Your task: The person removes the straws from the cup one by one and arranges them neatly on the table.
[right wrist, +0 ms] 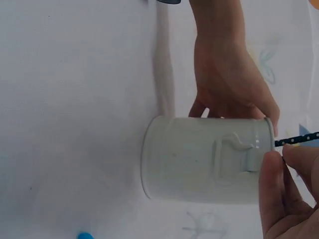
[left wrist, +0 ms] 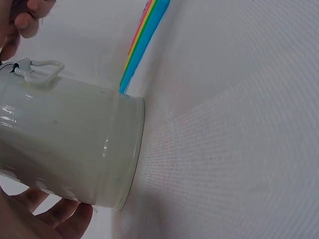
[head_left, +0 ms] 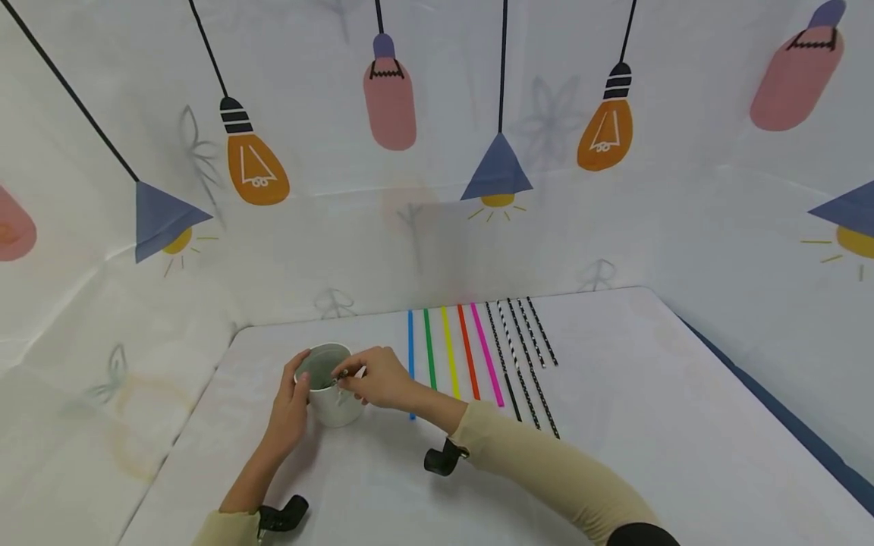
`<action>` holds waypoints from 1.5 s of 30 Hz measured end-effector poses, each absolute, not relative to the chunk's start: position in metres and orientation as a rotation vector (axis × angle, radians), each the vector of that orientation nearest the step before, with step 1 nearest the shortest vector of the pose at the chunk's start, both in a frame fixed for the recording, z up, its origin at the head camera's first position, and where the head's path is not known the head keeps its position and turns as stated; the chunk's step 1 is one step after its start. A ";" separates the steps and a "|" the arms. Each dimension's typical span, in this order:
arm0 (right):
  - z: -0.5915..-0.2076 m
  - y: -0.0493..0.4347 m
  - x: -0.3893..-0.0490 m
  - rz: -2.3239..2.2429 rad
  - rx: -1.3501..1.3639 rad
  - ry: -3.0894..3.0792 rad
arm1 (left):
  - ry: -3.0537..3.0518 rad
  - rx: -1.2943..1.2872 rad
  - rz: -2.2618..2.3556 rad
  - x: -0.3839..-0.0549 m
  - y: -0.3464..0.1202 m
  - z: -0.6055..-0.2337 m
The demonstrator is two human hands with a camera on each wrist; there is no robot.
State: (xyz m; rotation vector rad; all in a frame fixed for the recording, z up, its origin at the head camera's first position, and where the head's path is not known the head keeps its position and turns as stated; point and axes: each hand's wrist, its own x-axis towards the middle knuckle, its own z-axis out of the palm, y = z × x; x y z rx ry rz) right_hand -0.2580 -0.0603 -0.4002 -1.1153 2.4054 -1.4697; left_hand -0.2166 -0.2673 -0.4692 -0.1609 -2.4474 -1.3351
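A white pail [head_left: 334,409] with a small side handle [left wrist: 42,72] stands upright at the left of the table. My left hand [head_left: 290,413] grips its left side, thumb near the rim and fingers spread round the wall, as the left wrist view shows from below. At the pail's mouth my right hand [head_left: 384,379] pinches a thin black straw with white dots [right wrist: 299,139] between thumb and fingertips. The straw lies across the rim in the right wrist view, its far end hidden by the pail wall.
Right of the pail, straws lie in a row: blue [head_left: 410,345], green [head_left: 429,345], yellow [head_left: 449,345], red [head_left: 468,349], pink [head_left: 486,353] and several black-and-white patterned ones [head_left: 526,353]. A white sheet [head_left: 437,250] with printed lamps hangs behind the table [head_left: 649,409].
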 end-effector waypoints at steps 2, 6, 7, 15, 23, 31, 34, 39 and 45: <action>-0.395 -0.055 -0.256 -1.501 -1.126 2.407 | -2.448 -0.161 -1.321 -0.217 -0.267 -0.469; -0.381 -0.037 -0.250 -1.605 -1.132 2.362 | -2.450 -0.160 -1.299 -0.217 -0.266 -0.469; -0.375 -0.031 -0.247 -1.633 -1.124 2.340 | -2.447 -0.155 -1.301 -0.218 -0.266 -0.469; -0.334 0.030 -0.233 -1.829 -1.141 2.169 | -2.452 -0.135 -1.301 -0.218 -0.267 -0.468; -0.304 0.092 -0.219 -1.939 -1.175 2.240 | -2.438 -0.118 -1.279 -0.216 -0.268 -0.468; -0.286 0.137 -0.204 -1.859 -1.151 2.432 | -2.434 -0.137 -1.285 -0.217 -0.267 -0.469; -0.286 0.152 -0.204 -1.828 -1.176 2.487 | -2.421 -0.145 -1.288 -0.217 -0.266 -0.469; -0.293 0.172 -0.206 -1.849 -1.106 2.568 | -2.411 -0.144 -1.281 -0.215 -0.266 -0.468; -0.310 0.194 -0.212 -1.985 -0.977 2.528 | -2.428 -0.138 -1.294 -0.213 -0.263 -0.466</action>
